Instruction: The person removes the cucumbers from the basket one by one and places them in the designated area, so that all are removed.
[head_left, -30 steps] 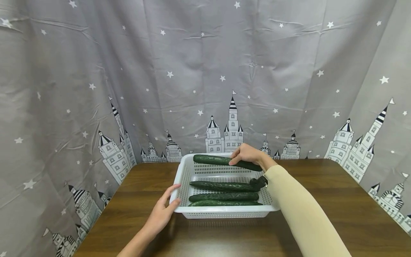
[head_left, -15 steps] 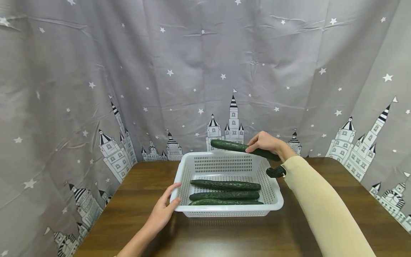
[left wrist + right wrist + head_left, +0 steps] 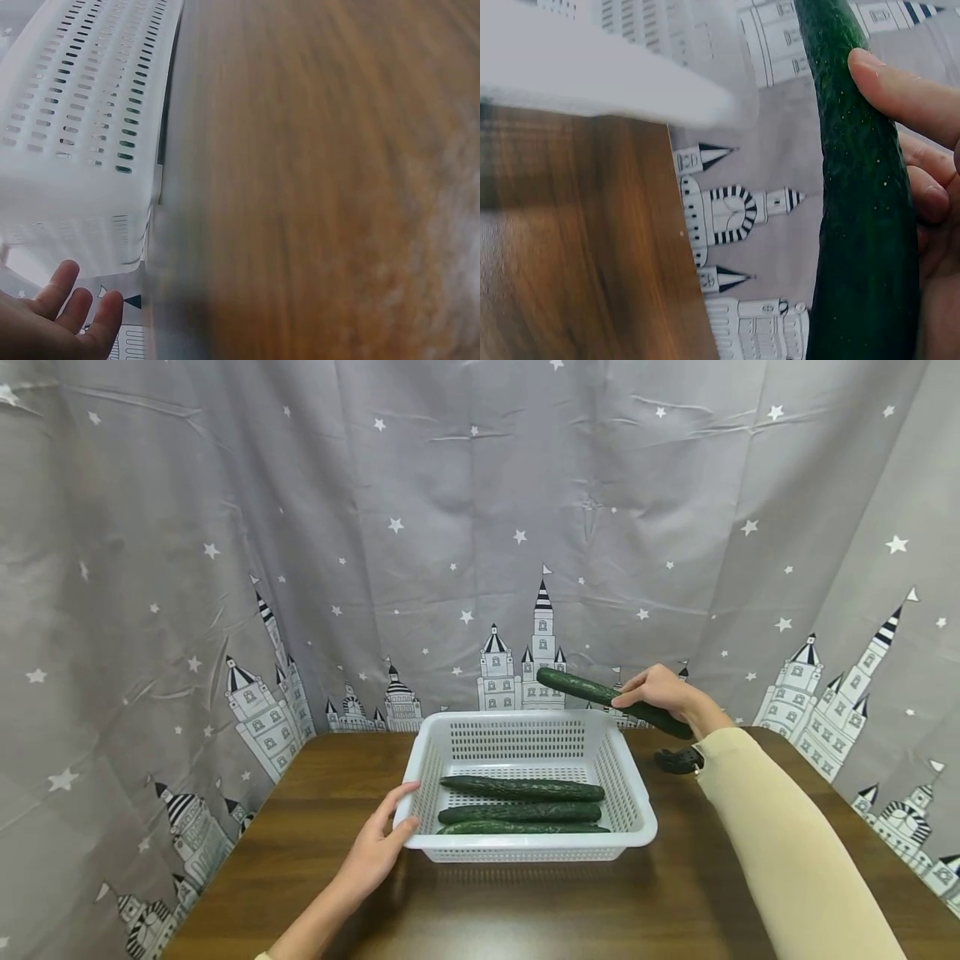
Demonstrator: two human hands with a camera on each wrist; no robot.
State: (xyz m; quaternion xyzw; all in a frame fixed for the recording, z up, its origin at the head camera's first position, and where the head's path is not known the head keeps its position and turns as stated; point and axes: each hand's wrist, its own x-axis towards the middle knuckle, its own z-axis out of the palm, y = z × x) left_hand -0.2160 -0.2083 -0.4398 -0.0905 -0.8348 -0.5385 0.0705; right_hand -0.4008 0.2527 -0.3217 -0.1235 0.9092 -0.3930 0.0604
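My right hand [image 3: 651, 687] holds a dark green cucumber [image 3: 573, 685] in the air, beyond the basket's back right corner. In the right wrist view the thumb [image 3: 877, 75] presses one side of the cucumber [image 3: 862, 202], with fingers bent behind it. At the left rim of a white perforated plastic basket [image 3: 536, 842], my left hand [image 3: 378, 843] rests with thumb and forefinger on the edge. Its other fingers [image 3: 109, 315] stretch out beside the basket's outer wall [image 3: 82, 187] in the left wrist view. Three more cucumbers [image 3: 521, 812] lie side by side inside the basket.
The basket stands on a brown wooden table [image 3: 315, 810]. Behind the table hangs a grey curtain [image 3: 420, 568] printed with stars and castles. A black strap [image 3: 677, 762] is on my right wrist, below a pale yellow sleeve [image 3: 787, 852].
My right hand has lifted the cucumber up out of the basket and carried it to the right, beyond the back rim. My left hand stays at the left rim.
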